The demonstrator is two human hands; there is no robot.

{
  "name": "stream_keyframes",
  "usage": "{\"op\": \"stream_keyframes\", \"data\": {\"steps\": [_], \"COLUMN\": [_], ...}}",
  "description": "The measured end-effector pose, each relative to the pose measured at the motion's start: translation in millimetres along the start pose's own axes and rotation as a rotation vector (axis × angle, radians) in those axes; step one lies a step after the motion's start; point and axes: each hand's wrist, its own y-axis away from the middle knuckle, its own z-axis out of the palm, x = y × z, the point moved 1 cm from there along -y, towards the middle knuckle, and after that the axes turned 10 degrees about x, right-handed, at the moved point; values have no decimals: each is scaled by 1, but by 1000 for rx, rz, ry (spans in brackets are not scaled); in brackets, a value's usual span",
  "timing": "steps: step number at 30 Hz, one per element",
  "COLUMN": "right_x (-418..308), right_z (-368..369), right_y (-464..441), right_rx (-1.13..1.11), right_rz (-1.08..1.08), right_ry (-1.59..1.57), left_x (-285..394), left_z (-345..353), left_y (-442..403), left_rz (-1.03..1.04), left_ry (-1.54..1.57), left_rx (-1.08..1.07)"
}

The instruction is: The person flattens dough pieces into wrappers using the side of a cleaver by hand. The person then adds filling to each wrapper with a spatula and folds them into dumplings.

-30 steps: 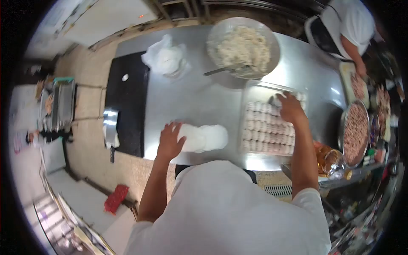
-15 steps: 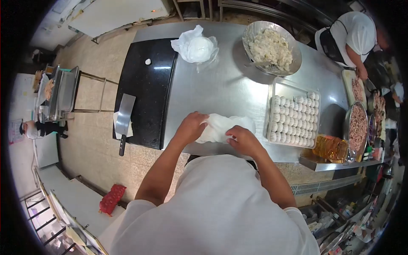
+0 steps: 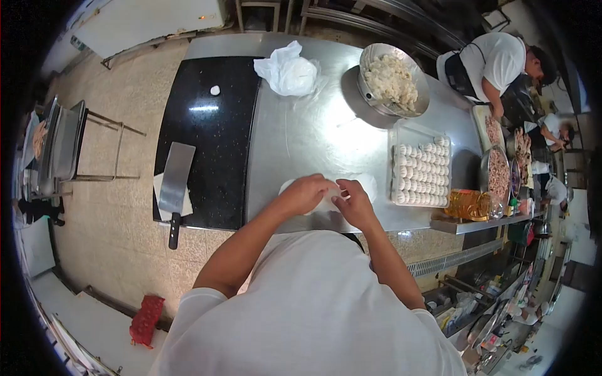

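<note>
White round dough wrappers (image 3: 365, 187) lie in overlapping stacks near the front edge of the steel table. Over them, my left hand (image 3: 307, 193) and my right hand (image 3: 354, 202) are close together, fingers curled towards each other. A thin white wrapper (image 3: 327, 202) shows between the hands, its edge pinched by my left fingers. My right thumb and fingers are bent at its other side; whether they grip it is too small to tell. To the right, a tray (image 3: 395, 202) holds several rows of pleated white dumplings (image 3: 421, 177).
A metal bowl of pale filling (image 3: 390, 81) stands at the back, beside a white plastic bag (image 3: 288, 70). A cleaver (image 3: 177, 178) lies on the black board (image 3: 216, 144). An oil bottle (image 3: 467, 205) and a co-worker (image 3: 495, 66) are at the right.
My right hand has come from the dumpling tray to the wrappers. My left hand has moved right, and both hands are now close together. The head view has shifted.
</note>
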Motion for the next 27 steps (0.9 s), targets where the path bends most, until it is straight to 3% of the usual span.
{"op": "stream_keyframes", "data": {"steps": [1, 6, 9, 13, 16, 17, 18, 19, 21, 25, 27], "right_x": [1, -3, 1, 7, 10, 9, 5, 3, 5, 30, 17], "right_z": [0, 0, 4, 2, -9, -15, -21, -29, -45, -65, -89], "right_y": [-1, 3, 7, 1, -9, -10, -11, -11, -12, -13, -13], "right_rx": [14, -56, -84, -92, -177, -318, -464, -482, -547, -406, -285], "right_rz": [3, 35, -13, 32, 6, 115, 232, 224, 432, 429, 384], "right_ry": [0, -6, -11, -52, -260, -580, -900, -904, -1139, -1069, -962], "left_x": [6, -8, -16, -5, 36, 46, 52, 57, 67, 79, 82], "left_z": [-4, -2, 1, -7, -20, -18, -10, -6, -1, 18, 21], "left_y": [3, 8, 4, -1, -11, -11, -9, -9, -14, -15, -21], "left_rz": [-7, -22, 34, -148, -200, -227, -137, -145, -217, -329, -553], "left_ry": [54, 80, -128, -77, 126, 273, 473, 463, 661, 587, 575], "left_rx": [-106, 26, 69, -22, -160, -233, -99, -85, -60, 49, -28]}}
